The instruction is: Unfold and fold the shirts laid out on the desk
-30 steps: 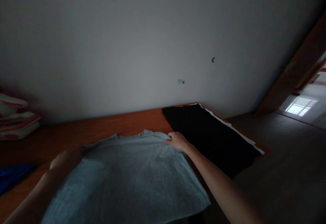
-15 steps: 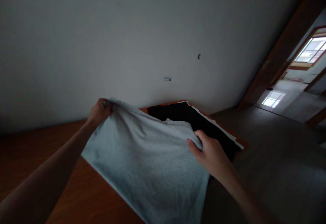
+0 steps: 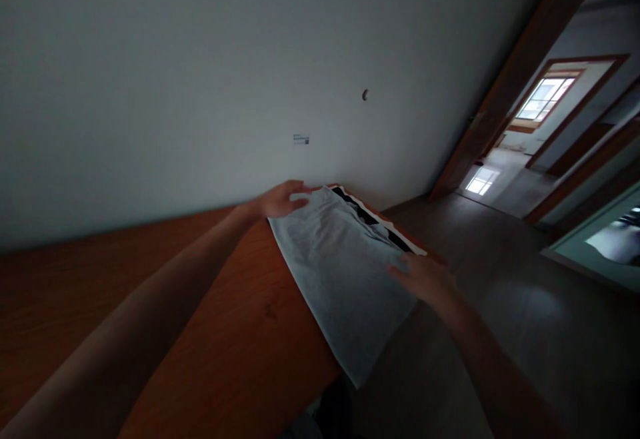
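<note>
A light grey cloth [image 3: 345, 266], probably a garment, lies over the right end of the wooden table [image 3: 235, 332], with its lower part hanging past the edge. Beneath its far right side show strips of black cloth [image 3: 364, 213] and a white edge. My left hand [image 3: 283, 200] is at the cloth's far left corner, thumb and fingers apart. Over the right edge of the cloth is my right hand [image 3: 425, 276], slightly blurred, with its fingers stretched out. Neither hand grips anything; whether they touch the cloth is hard to tell.
A pale wall [image 3: 175, 92] with a small label [image 3: 301, 139] and a round hole [image 3: 365, 95] rises behind the table. To the right, the grey floor [image 3: 480, 252] leads to a doorway with a brown wooden frame [image 3: 480, 112].
Both hands have let go of the grey cloth, which was held up and stretched between them. It now lies flat over the black cloth. The view has turned somewhat right.
</note>
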A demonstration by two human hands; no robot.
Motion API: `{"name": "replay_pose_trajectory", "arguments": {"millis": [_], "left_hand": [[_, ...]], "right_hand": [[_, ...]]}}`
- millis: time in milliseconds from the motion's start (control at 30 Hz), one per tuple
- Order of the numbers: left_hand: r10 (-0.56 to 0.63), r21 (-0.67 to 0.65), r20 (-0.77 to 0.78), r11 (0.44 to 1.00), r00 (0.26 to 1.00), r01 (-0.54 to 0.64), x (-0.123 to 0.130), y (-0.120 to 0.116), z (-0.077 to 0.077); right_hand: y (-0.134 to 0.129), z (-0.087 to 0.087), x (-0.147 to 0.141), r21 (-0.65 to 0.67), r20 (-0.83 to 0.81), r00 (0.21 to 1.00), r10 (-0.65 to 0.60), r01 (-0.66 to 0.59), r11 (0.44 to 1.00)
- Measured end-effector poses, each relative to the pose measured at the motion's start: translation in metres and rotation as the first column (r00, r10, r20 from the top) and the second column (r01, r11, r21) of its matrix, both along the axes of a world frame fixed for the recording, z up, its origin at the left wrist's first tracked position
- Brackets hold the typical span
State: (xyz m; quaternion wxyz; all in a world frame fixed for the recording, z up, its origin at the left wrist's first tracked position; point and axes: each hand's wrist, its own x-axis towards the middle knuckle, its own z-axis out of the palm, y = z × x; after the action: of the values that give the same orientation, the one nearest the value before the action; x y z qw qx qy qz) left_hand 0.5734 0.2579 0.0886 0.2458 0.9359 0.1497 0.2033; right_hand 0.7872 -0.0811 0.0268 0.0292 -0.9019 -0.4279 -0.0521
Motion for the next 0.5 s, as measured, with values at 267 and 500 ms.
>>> {"name": "replay_pose_trajectory", "arguments": {"millis": [267, 500], "left_hand": [[0.249, 0.208, -0.192, 0.956, 0.949, -0.208, -0.179, -0.053, -0.132], [0.533, 0.242, -0.022, 0.824, 0.846, -0.513, -0.318, -0.073, -0.157]], "right_hand": [[0.054, -0.037, -0.070, 0.133, 0.058, 0.931, 0.361, -0.366, 0.921], [0.101, -0.057, -0.016, 0.008, 0.028, 0.893, 0.449, -0.449, 0.893]]}}
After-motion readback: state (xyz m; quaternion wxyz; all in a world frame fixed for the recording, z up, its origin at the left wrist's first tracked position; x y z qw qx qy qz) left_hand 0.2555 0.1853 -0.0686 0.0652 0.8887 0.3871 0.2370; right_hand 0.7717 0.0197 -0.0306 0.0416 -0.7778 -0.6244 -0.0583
